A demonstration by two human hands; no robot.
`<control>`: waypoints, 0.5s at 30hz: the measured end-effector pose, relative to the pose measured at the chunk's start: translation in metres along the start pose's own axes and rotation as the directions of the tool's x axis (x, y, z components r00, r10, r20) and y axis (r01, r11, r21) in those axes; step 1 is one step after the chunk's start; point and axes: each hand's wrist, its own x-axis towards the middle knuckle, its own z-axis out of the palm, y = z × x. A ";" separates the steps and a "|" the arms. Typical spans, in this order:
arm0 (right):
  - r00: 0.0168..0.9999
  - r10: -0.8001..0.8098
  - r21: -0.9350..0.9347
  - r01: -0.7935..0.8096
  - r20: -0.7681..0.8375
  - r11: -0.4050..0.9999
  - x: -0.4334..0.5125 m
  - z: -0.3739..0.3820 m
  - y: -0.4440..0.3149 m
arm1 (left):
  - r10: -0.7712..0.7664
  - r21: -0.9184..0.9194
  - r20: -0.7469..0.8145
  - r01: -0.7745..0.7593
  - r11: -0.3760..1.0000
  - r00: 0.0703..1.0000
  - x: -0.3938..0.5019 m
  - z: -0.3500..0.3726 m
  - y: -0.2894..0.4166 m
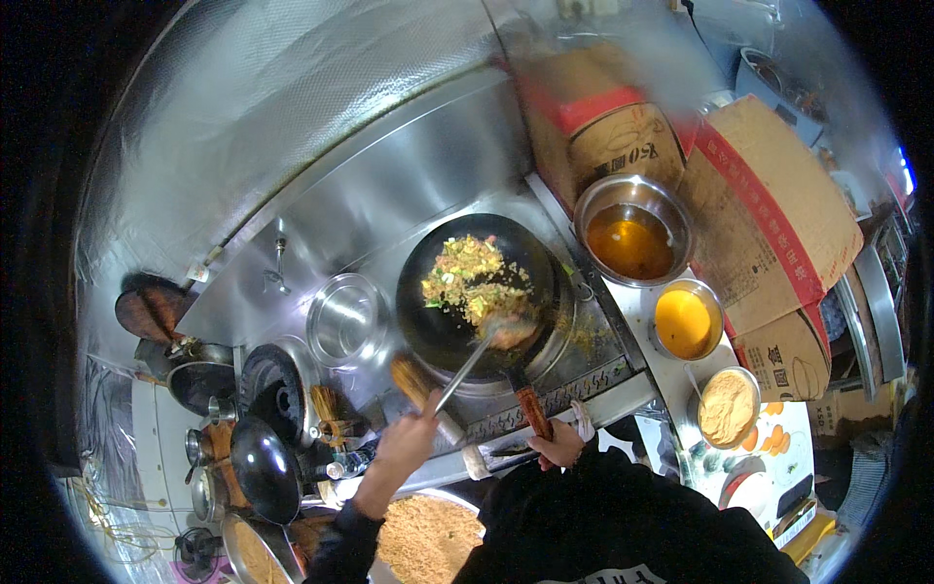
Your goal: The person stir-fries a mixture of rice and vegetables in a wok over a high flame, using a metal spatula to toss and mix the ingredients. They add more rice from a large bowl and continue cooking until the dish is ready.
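Note:
A black wok (430,343) sits on the stainless-steel range. Fried rice (467,274) with yellow and green bits lies across its bottom. My left hand (408,442) grips the long handle of a metal ladle (464,374); the ladle's blurred head is in the wok, against a pinkish clump of food (512,332). Around the wok's wooden handle (535,414) my right hand (560,443) is closed, with a whitish cloth (582,420) beside it. Between the ladle handle and a steel basin (348,320) lies a bamboo wok brush (410,378).
Right of the range stand a pot of amber liquid (629,244), a bowl of beaten egg (682,321) and a bowl of pale paste or powder (728,409). Cardboard boxes (759,197) rise behind them. Another wok (266,467) and a large basin of rice (430,540) are lower left.

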 end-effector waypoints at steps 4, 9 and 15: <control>0.991 0.132 0.010 -0.132 -0.021 0.991 -0.007 0.009 -0.017 | 0.021 0.120 -0.101 -0.009 0.993 0.995 0.017 -0.002 -0.051; 0.998 0.056 -0.135 -0.053 0.024 0.989 0.009 0.010 0.002 | -0.067 -0.097 -0.356 0.035 0.995 0.932 0.104 0.033 -0.036; 0.996 -0.038 -0.112 0.028 -0.083 0.993 0.009 0.000 0.023 | 0.035 -0.039 -0.010 -0.035 0.999 0.999 0.011 0.006 -0.049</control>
